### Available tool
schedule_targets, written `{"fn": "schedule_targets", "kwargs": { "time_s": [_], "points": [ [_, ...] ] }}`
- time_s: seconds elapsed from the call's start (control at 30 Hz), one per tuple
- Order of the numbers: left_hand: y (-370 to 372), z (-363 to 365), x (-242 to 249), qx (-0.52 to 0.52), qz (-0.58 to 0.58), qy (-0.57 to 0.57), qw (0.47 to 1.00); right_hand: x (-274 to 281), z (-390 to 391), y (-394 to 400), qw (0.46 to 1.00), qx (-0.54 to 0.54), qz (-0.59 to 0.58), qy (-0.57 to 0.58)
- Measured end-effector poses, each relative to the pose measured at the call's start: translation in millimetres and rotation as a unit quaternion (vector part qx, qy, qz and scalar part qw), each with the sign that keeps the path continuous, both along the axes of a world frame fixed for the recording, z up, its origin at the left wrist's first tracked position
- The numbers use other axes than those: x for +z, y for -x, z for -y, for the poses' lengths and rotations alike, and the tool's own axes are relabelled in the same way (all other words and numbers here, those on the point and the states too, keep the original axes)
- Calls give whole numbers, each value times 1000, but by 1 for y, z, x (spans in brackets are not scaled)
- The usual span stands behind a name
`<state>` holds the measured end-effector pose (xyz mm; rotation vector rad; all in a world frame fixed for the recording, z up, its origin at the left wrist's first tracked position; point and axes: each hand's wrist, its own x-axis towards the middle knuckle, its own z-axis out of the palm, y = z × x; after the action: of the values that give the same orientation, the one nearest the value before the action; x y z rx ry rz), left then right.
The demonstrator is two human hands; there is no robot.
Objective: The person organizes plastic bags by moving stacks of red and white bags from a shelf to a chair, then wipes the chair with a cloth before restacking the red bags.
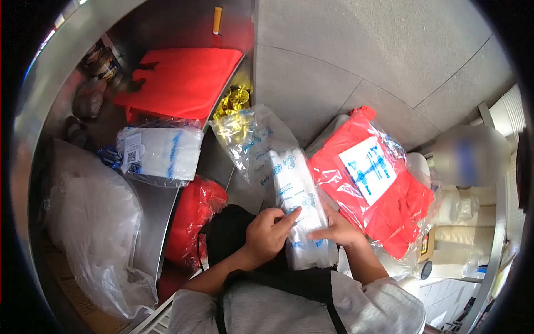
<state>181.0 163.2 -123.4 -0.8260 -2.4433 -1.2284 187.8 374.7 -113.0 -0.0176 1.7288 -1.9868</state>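
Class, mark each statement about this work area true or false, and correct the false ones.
1. Both the left hand and the right hand touch the white bundle. True.
2. The square label on the red pack is plain yellow. False: it is white with blue print.
3. A QR code shows on the white pack. True.
4. The white bundle has red print. False: its print is blue.

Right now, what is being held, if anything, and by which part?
A plastic pack with blue print, by its half nearest the person: left hand at one long side, right hand at the other.
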Motion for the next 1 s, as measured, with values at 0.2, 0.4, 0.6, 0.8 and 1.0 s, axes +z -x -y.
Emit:
{"fn": "schedule_targets", "kwargs": {
  "time_s": [0.2,0.4,0.6,0.8,1.0],
  "points": [
    [-4,21,-23,17,46,69,996,-13,-2,-1,994,-41,97,10],
    [-17,29,-20,-36,144,123,981,-40,0,14,969,-48,192,148],
    [-19,20,-23,35,268,-21,963,-86,17,6,863,-122,278,404],
    [-20,15,-46,72,309,-78,945,-92,28,-14,890,-130,216,380],
    [-16,-10,-37,29,205,-99,973,-105,48,-6,911,-133,200,336]
  ]
}}
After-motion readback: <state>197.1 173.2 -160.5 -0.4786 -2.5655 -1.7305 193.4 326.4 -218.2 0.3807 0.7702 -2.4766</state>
